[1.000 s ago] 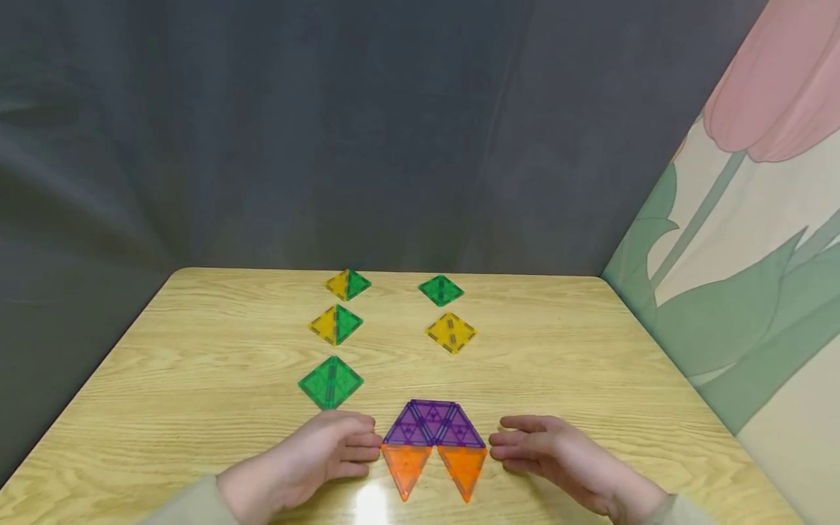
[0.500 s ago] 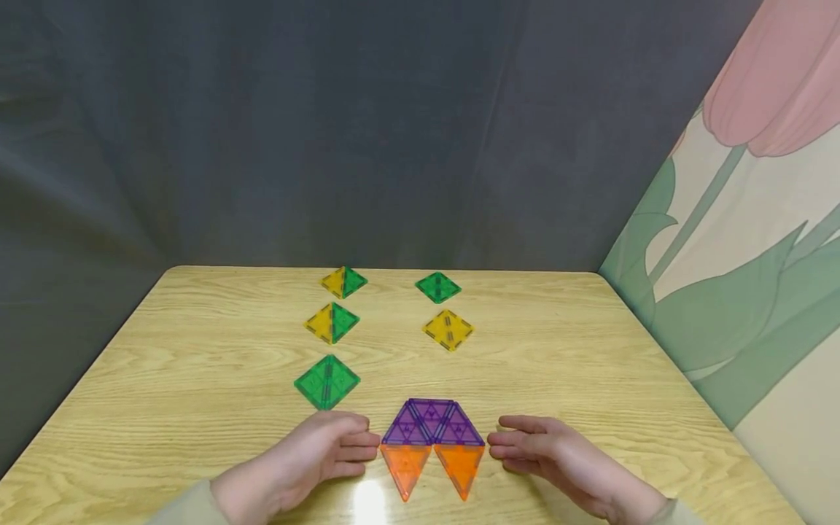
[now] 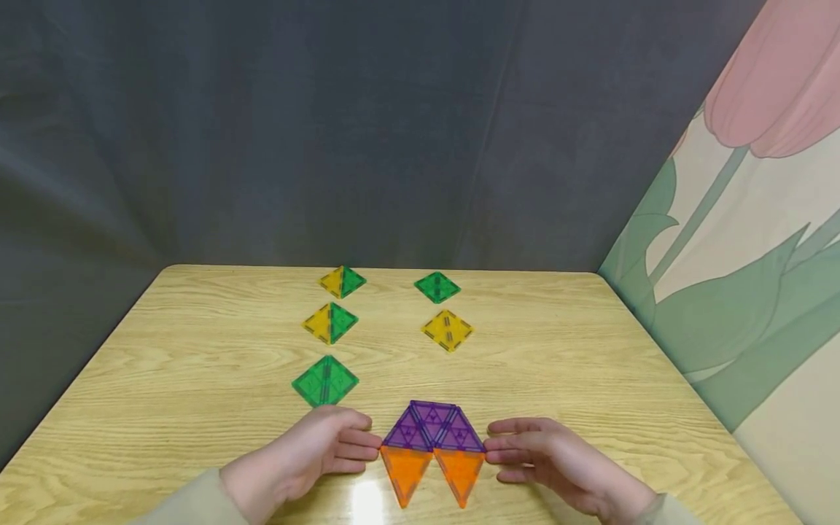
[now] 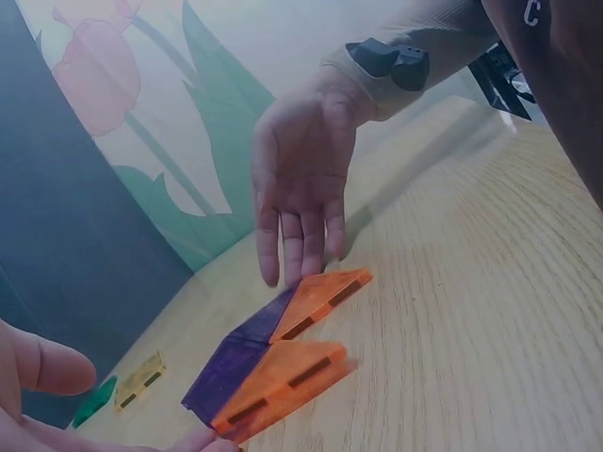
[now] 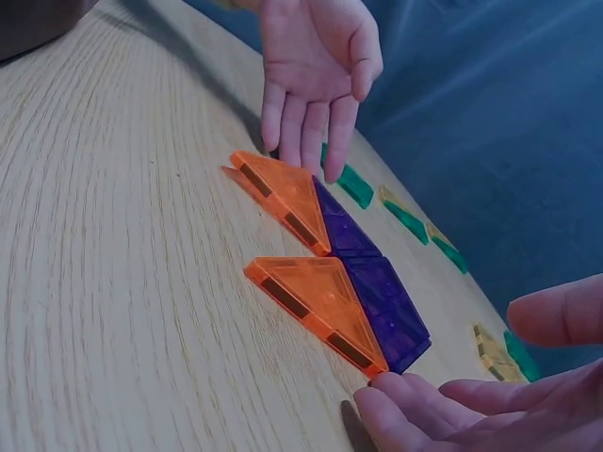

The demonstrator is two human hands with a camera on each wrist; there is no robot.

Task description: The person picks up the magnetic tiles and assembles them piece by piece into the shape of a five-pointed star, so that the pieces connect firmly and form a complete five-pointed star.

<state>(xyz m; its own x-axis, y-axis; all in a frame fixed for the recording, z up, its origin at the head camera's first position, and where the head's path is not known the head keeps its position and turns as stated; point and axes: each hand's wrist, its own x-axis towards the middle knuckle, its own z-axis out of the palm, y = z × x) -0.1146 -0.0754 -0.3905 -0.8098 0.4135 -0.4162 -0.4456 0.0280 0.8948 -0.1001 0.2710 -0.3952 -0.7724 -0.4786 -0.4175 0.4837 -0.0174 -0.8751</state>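
Note:
Three purple triangular magnetic tiles [image 3: 433, 419] form a trapezoid in the head view. Two orange triangular magnetic tiles [image 3: 405, 470] join its near edge, points toward me. My left hand [image 3: 328, 441] has its straight fingertips at the left corner where purple meets orange. Opposite it, my right hand [image 3: 558, 463] brings extended fingertips to the right corner. Both palms face inward, thumbs uppermost. In the right wrist view, an orange tile [image 5: 316, 301] lies close over the wood, right beside the near fingertips. The left wrist view shows the right hand's palm [image 4: 306, 169] facing the tiles.
Beyond the hands, tile diamonds lie on the wooden table [image 3: 558, 364]: a green one [image 3: 324, 380], two yellow-green ones [image 3: 330, 323], a yellow one [image 3: 448, 330] and another green one [image 3: 437, 288]. A dark curtain [image 3: 394, 131] hangs behind. A flower-painted wall [image 3: 735, 292] stands right.
Both hands have closed in slightly, the right hand more plainly, so its fingertips now reach the tiles' corner. The purple and orange shape has shifted a little toward me.

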